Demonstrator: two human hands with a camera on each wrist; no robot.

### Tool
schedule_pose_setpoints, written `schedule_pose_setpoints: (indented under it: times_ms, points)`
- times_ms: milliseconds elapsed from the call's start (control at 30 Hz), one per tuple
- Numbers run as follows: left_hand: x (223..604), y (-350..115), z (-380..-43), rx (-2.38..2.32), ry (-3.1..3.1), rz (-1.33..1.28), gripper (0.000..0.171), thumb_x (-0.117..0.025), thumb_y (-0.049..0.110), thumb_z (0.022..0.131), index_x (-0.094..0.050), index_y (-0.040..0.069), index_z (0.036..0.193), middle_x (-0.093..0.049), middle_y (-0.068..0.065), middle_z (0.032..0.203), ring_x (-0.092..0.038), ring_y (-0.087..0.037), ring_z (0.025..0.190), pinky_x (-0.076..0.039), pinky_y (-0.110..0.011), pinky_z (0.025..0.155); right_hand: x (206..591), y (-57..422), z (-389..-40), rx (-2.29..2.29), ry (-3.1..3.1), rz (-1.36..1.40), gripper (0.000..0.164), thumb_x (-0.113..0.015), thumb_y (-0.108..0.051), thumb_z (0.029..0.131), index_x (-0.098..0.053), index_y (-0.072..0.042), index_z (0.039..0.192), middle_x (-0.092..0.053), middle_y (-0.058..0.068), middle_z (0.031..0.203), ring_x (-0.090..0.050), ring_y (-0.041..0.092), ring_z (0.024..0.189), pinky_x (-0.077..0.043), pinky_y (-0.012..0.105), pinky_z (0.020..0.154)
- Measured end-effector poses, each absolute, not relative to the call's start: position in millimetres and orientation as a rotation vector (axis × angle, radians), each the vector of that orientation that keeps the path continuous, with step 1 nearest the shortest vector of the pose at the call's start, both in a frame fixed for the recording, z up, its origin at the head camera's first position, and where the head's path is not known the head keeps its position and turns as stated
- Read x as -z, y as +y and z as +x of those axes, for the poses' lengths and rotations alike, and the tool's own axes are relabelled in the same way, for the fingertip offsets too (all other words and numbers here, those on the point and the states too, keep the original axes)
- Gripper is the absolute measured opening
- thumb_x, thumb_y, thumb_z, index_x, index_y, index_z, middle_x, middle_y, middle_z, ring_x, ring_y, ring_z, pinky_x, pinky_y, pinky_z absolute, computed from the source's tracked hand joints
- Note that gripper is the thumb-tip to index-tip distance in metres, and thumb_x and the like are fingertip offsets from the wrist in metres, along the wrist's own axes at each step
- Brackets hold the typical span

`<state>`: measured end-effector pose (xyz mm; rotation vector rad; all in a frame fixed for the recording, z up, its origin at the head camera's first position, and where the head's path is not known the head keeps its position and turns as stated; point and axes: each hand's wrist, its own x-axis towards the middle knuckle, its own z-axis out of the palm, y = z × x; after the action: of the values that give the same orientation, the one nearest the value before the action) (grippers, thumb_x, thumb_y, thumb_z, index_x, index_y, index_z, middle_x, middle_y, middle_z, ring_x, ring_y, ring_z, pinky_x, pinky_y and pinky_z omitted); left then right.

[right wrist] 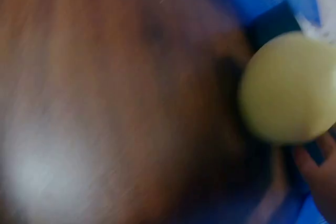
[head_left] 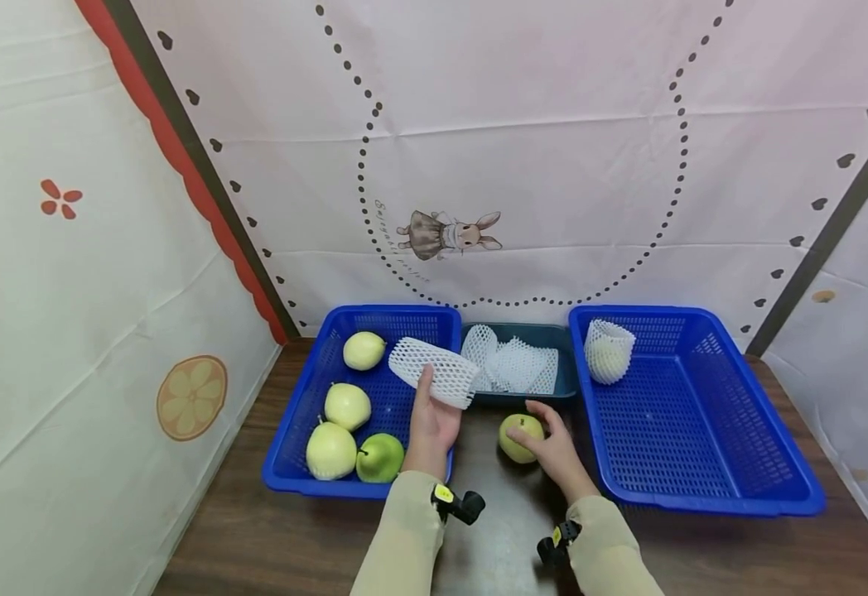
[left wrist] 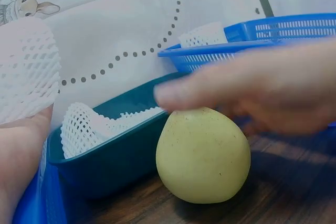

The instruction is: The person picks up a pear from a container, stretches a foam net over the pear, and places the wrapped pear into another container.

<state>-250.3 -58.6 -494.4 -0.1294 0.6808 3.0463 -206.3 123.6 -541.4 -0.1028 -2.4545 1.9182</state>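
Note:
In the head view, my left hand (head_left: 434, 426) holds a white foam net sleeve (head_left: 436, 370) above the right side of the left blue basket, thumb against the mesh. The sleeve (left wrist: 29, 69) also shows at the left edge of the left wrist view. A yellow-green pear (head_left: 521, 438) stands on the table between the baskets. Around it my right hand (head_left: 553, 451) has thumb and fingers spread. In the left wrist view this hand (left wrist: 252, 90) is blurred over the sharp, still pear (left wrist: 203, 156); whether it touches is unclear. The pear (right wrist: 291, 88) fills the right of the right wrist view.
The left blue basket (head_left: 285, 447) contains several pale pears and a greener pear (head_left: 380, 458). A dark green tray (head_left: 564, 364) with more foam nets (head_left: 519, 367) stands at the back middle. In the right blue basket (head_left: 702, 430) lies a netted pear (head_left: 609, 354). A patterned cloth (head_left: 553, 182) rises behind.

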Motion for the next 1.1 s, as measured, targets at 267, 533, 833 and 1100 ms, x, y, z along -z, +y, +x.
schedule_pose_setpoints:
  times_ms: [267, 533, 833, 1100]
  points:
    - [495, -61, -252, -3.041, 0.654, -0.137, 0.070, -0.042, 0.043, 0.096, -0.004, 0.016, 0.148, -0.021, -0.013, 0.150, -0.022, -0.025, 0.136, -0.022, -0.035, 0.108, 565, 135, -202, -2.017, -2.534, -0.013, 0.089, -0.082, -0.022, 0.069, -0.030, -0.009, 0.140, -0.036, 0.022, 0.135, -0.041, 0.034, 0.116, -0.031, 0.049, 0.096]
    - [496, -61, -252, -3.042, 0.655, -0.141, 0.067, -0.044, 0.036, 0.097, -0.007, 0.015, 0.148, -0.022, -0.012, 0.150, -0.023, -0.025, 0.135, -0.023, -0.034, 0.108, 576, 137, -206, -1.913, -2.644, 0.077, 0.099, -0.085, -0.014, 0.063, -0.026, -0.010, 0.142, -0.035, 0.023, 0.136, -0.037, 0.037, 0.121, -0.024, 0.057, 0.100]
    - [497, -60, -252, -3.040, 0.672, -0.149, 0.061, -0.045, 0.024, 0.098, -0.011, 0.013, 0.147, -0.025, -0.012, 0.148, -0.027, -0.024, 0.134, -0.025, -0.033, 0.107, 575, 132, -207, -1.846, -2.612, -0.030, 0.088, -0.083, -0.016, 0.065, -0.033, -0.004, 0.136, -0.043, 0.023, 0.129, -0.044, 0.036, 0.114, -0.034, 0.052, 0.093]
    - [495, -61, -250, -3.040, 0.672, -0.159, 0.062, -0.046, 0.024, 0.097, -0.010, 0.014, 0.147, -0.025, -0.012, 0.148, -0.026, -0.024, 0.134, -0.024, -0.033, 0.107, 549, 125, -207, -2.064, -2.430, -0.207, 0.089, -0.080, -0.014, 0.067, -0.031, -0.008, 0.141, -0.032, 0.021, 0.135, -0.036, 0.036, 0.117, -0.032, 0.050, 0.095]
